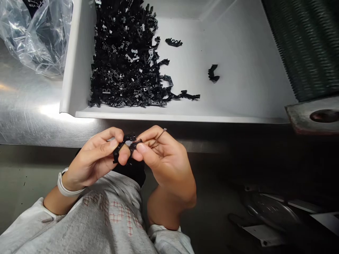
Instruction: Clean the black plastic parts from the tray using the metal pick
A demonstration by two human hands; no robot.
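While left hand [97,157] pinches a black, angular plastic piece [117,152] beside white plastic tub [185,118], right hand [165,157] pinches its far end, plus slim brownish metallic rod [160,135]; seemingly mid-manipulation, steadiness needed next.

Bare left hand [97,155] raised, left thumb [107,147] and curled left forefinger [116,133] pinched, tips toward right. Bare right hand [164,155] just beside, right thumb [148,154] pressed inward, other fingers bent. Right wrist [184,195] bent. Both bare forearms [54,204] angled upward, hands level.
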